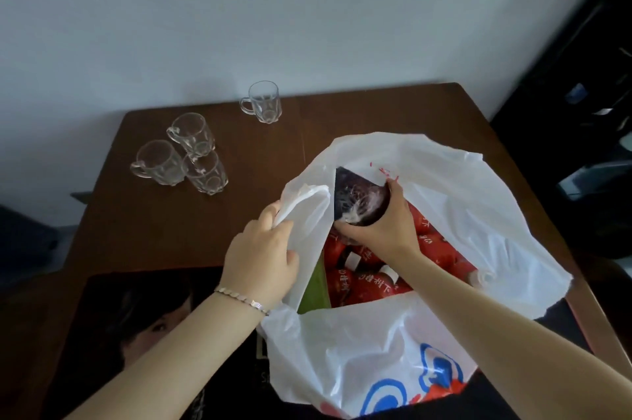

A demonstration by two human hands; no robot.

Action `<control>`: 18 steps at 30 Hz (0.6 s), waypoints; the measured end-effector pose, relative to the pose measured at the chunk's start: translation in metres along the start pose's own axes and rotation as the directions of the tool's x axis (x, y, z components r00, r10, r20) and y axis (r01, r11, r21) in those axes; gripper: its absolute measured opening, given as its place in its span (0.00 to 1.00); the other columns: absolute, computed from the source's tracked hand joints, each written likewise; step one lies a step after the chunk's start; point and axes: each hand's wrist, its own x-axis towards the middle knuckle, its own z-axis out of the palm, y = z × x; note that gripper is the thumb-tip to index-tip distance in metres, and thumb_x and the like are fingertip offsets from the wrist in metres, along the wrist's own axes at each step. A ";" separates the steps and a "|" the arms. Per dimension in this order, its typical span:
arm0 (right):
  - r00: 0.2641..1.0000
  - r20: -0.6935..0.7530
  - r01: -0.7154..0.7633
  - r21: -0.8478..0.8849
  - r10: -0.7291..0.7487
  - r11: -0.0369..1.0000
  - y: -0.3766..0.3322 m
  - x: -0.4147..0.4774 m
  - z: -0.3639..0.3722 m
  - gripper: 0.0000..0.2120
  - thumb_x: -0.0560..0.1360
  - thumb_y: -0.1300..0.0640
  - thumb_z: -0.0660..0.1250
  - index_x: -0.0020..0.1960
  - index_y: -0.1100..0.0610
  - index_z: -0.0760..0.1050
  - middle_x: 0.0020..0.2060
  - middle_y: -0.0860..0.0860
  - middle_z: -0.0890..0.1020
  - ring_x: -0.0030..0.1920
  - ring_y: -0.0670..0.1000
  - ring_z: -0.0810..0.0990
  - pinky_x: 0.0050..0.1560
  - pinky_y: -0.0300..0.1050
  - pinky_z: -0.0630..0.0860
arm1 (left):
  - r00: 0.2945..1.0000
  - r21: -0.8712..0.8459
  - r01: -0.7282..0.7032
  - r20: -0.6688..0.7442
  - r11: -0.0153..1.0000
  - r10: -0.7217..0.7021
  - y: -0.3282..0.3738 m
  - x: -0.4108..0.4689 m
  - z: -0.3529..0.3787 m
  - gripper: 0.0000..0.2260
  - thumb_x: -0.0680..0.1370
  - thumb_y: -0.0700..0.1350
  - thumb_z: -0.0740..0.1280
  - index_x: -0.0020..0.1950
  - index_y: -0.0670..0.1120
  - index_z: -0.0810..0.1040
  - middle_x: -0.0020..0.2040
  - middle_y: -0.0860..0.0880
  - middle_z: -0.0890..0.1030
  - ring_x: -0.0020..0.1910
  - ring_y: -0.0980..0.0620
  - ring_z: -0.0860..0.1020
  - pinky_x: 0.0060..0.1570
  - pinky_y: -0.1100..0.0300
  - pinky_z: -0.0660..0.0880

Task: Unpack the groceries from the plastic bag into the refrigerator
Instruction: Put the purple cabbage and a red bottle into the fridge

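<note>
right hand [383, 228] grips a dark packet [359, 199] half-hidden in the plastic bag [461, 200]; left hand [263, 258] pinches its rim.

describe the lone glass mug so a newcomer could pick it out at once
Start at the brown table and look to its far edge by the wall, left of the white plastic bag. A clear glass mug stands there upright, its handle pointing left. Unlike the three other mugs, clustered together nearer the left edge, it stands alone and farthest back.
</note>
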 end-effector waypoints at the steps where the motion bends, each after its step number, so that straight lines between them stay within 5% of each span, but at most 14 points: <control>1: 1.000 0.000 -0.008 0.050 0.008 0.999 0.002 -0.012 -0.009 0.52 0.52 0.37 0.78 0.69 0.46 0.57 0.64 0.45 0.71 0.64 0.48 0.71 0.66 0.50 0.71 | 0.998 -0.011 -0.045 -0.040 0.999 0.044 0.001 -0.002 0.002 0.15 0.74 0.41 0.63 0.60 0.43 0.76 0.73 0.45 0.63 0.57 0.45 0.75 0.48 0.55 0.74; 4: 1.000 -0.009 0.008 0.170 -0.006 0.985 0.011 -0.061 -0.042 0.48 0.50 0.40 0.79 0.65 0.44 0.61 0.56 0.40 0.72 0.56 0.40 0.73 0.59 0.38 0.72 | 0.951 -0.071 -0.219 -0.241 0.973 0.196 0.002 -0.008 0.009 0.11 0.66 0.35 0.73 0.48 0.39 0.82 0.65 0.37 0.74 0.58 0.37 0.77 0.52 0.48 0.77; 8: 1.000 0.008 0.005 0.305 -0.008 0.952 0.032 -0.115 -0.070 0.45 0.45 0.40 0.77 0.58 0.36 0.61 0.56 0.36 0.70 0.55 0.33 0.74 0.48 0.26 0.73 | 0.785 -0.205 -0.528 -0.487 0.824 0.382 0.028 -0.023 0.008 0.10 0.73 0.43 0.64 0.48 0.41 0.82 0.65 0.42 0.70 0.65 0.47 0.70 0.62 0.56 0.71; 10: 0.998 0.058 0.008 0.288 -0.026 0.958 0.043 -0.131 -0.072 0.49 0.45 0.40 0.79 0.61 0.37 0.59 0.58 0.35 0.69 0.58 0.35 0.73 0.51 0.27 0.73 | 0.839 -0.393 -0.536 -0.349 0.748 0.417 0.051 -0.029 0.004 0.15 0.75 0.49 0.62 0.58 0.44 0.79 0.63 0.47 0.73 0.61 0.56 0.72 0.60 0.67 0.73; 12: 0.994 0.109 -0.003 0.273 -0.028 0.962 0.048 -0.143 -0.071 0.53 0.45 0.35 0.79 0.64 0.39 0.57 0.59 0.32 0.67 0.59 0.34 0.72 0.53 0.27 0.72 | 0.906 -0.573 -0.303 0.074 0.762 0.416 0.073 -0.031 0.005 0.23 0.76 0.56 0.63 0.70 0.53 0.67 0.68 0.53 0.70 0.65 0.60 0.69 0.64 0.68 0.68; 14: 0.992 0.121 -0.009 0.273 -0.025 0.962 0.051 -0.149 -0.073 0.54 0.46 0.34 0.78 0.65 0.38 0.55 0.60 0.30 0.65 0.59 0.30 0.70 0.52 0.23 0.70 | 0.842 -0.586 -0.089 0.388 0.805 0.375 0.083 -0.027 0.019 0.30 0.72 0.63 0.63 0.73 0.62 0.57 0.73 0.56 0.64 0.70 0.56 0.65 0.65 0.64 0.64; 16: 0.993 0.118 -0.027 0.267 -0.005 0.963 0.050 -0.154 -0.077 0.54 0.45 0.32 0.77 0.64 0.36 0.54 0.58 0.24 0.64 0.59 0.26 0.68 0.51 0.20 0.69 | 0.834 -0.598 -0.016 0.434 0.801 0.341 0.086 -0.027 0.030 0.33 0.67 0.70 0.63 0.69 0.68 0.58 0.74 0.55 0.61 0.70 0.53 0.66 0.66 0.59 0.66; 18: 0.992 0.117 -0.073 0.306 0.039 0.949 0.048 -0.158 -0.079 0.50 0.42 0.31 0.76 0.60 0.38 0.60 0.55 0.29 0.70 0.56 0.25 0.70 0.48 0.19 0.69 | 0.840 -0.631 0.020 0.431 0.776 0.329 0.087 -0.031 0.035 0.29 0.69 0.66 0.65 0.68 0.68 0.60 0.72 0.57 0.64 0.68 0.55 0.67 0.64 0.62 0.68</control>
